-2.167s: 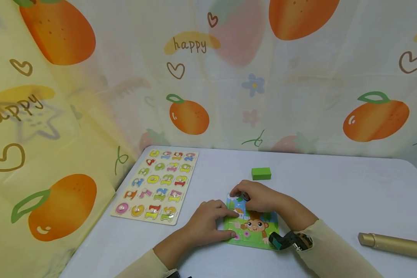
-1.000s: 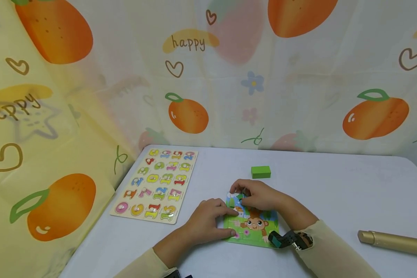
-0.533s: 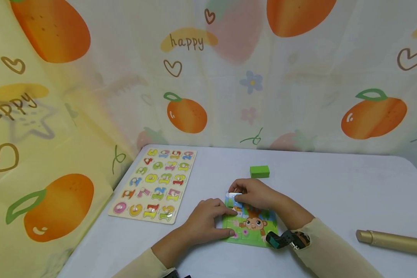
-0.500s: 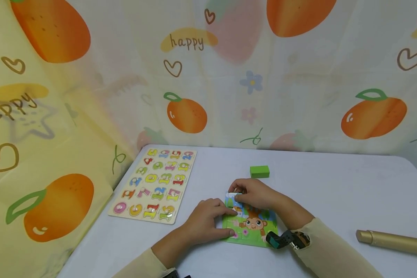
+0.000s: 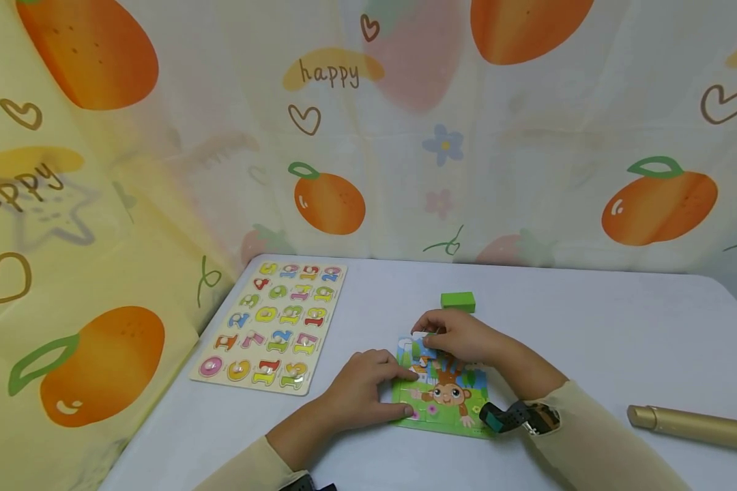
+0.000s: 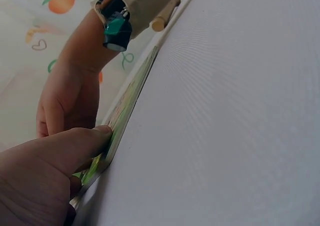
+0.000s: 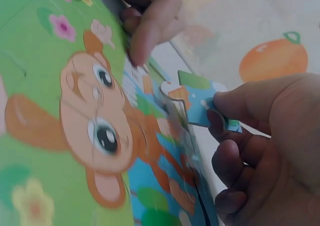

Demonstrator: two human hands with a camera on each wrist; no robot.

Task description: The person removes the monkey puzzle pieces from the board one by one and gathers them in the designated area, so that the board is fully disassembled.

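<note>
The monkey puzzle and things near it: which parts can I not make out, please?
Head view: the left hand hides part of the monkey puzzle at its left edge.
Head view: the right hand covers part of the puzzle piece.
Head view: the gold cylinder is cut off by the right picture edge.
Left wrist view: the monkey puzzle's picture is too foreshortened to read.

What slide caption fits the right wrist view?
Right hand pinches a piece by the monkey puzzle, which the left hand touches.
</note>
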